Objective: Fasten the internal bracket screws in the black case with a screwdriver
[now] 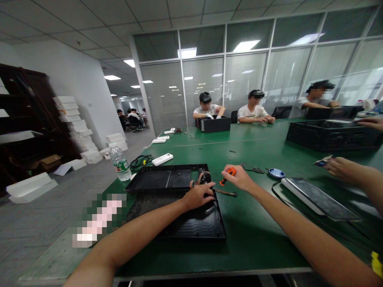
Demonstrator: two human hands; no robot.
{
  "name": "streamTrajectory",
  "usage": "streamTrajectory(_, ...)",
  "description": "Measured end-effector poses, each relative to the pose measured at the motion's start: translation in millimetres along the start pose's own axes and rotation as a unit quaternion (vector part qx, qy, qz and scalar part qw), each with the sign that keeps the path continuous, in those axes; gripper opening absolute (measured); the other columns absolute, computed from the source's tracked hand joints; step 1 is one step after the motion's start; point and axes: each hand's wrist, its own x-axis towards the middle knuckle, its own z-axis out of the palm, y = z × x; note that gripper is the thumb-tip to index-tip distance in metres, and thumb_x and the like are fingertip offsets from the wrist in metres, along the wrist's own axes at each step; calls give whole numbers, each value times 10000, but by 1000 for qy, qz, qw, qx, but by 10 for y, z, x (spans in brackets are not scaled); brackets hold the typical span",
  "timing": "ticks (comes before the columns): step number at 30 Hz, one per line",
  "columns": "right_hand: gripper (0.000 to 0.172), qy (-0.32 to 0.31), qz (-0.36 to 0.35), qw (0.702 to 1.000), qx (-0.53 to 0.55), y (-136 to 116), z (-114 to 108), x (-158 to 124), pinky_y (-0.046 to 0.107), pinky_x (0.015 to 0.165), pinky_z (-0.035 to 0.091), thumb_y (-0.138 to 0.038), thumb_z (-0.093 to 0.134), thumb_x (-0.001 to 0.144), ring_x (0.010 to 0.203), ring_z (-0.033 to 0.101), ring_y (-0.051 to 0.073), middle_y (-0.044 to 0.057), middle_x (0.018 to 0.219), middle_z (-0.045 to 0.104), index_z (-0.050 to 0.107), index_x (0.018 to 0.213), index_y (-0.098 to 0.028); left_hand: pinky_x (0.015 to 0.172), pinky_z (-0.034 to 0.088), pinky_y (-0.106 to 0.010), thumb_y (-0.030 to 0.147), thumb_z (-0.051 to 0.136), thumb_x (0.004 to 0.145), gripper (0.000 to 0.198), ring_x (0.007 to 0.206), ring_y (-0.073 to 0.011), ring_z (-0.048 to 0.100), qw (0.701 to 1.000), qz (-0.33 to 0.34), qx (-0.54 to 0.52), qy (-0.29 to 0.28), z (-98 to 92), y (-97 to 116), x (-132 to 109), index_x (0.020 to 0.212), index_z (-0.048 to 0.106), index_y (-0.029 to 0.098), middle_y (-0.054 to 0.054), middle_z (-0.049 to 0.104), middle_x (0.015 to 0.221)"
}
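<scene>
In front of me on the green table lies a black computer case (176,229), opened out flat in two shallow parts. My left hand (199,196) rests at its right side, fingers bent close together by the screwdriver's tip; what they pinch, if anything, is hidden. An orange-and-black screwdriver (229,174) is gripped in my right hand (241,179), its shaft slanting down toward my left fingertips. Just behind my left hand, a bundle of coloured cables (204,177) sits at the case's corner. One cable with a dark connector (229,193) trails onto the table to the right.
A water bottle (120,162), a white device (162,159) and a black cord (140,161) stand left. To the right are a blue round dish (276,173), a tablet-like slab (321,199) and a neighbour's hand (344,169) holding a small part. Co-workers sit across the table with cases (216,125).
</scene>
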Motion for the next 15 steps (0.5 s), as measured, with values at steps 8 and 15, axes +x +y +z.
streamTrajectory(8,290,68,4,996,-52,-53,109,-40,233,522,360,-417,534,777,509,469,127,-22,625,530,474,948,-191,943,397,-322,246,557,834,512,969,-155,598,999,24,27,5,-32,29,8,1279,332,131,-45,666,946)
streamTrajectory(15,248,-13,-94,976,-196,-199,-64,-9,252,619,347,-344,359,897,643,569,169,46,740,626,534,986,-193,926,411,-309,248,550,845,447,971,-155,593,999,24,21,9,-18,14,-14,1237,372,128,-47,664,949)
